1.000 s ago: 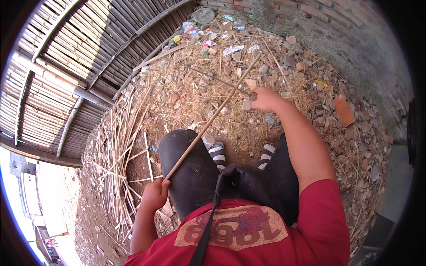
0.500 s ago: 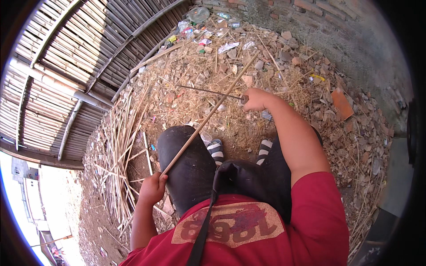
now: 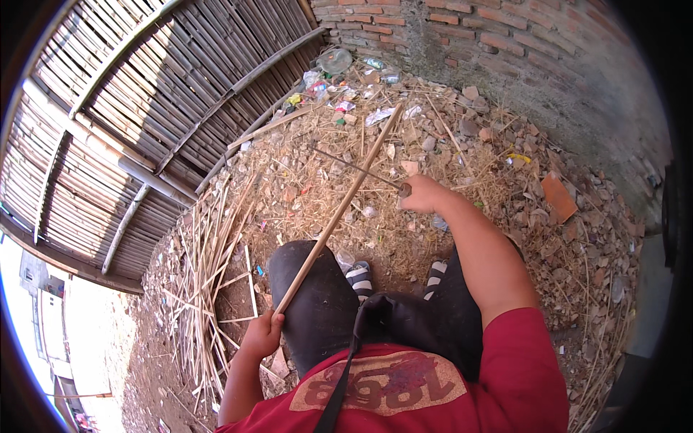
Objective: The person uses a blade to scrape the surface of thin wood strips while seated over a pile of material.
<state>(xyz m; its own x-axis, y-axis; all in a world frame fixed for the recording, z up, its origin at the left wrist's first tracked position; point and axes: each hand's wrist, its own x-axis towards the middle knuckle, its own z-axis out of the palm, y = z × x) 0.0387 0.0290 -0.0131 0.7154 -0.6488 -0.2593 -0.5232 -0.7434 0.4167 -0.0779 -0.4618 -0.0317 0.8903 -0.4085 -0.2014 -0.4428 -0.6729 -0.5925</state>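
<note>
My left hand (image 3: 261, 336), low beside my left knee, is closed around the near end of a long bamboo stick (image 3: 338, 215). The stick slants up and away to the right, passing over my left thigh. My right hand (image 3: 424, 195), out in front over the rubble, grips the handle of a long knife (image 3: 377, 176). Its thin dark blade points left and crosses the stick in its farther half. Whether the blade touches the stick I cannot tell.
A pile of thin bamboo strips (image 3: 206, 289) lies on the ground at left. Stony rubble and dry straw (image 3: 325, 187) spread ahead, with plastic litter (image 3: 336, 61) at the far end. A bamboo wall (image 3: 180, 79) stands at left, a brick wall (image 3: 491, 40) at far right.
The stick has been drawn back toward me, its far end now nearer. My left hand has moved back with it, and my right hand with the knife has come slightly nearer. The view has shifted a little.
</note>
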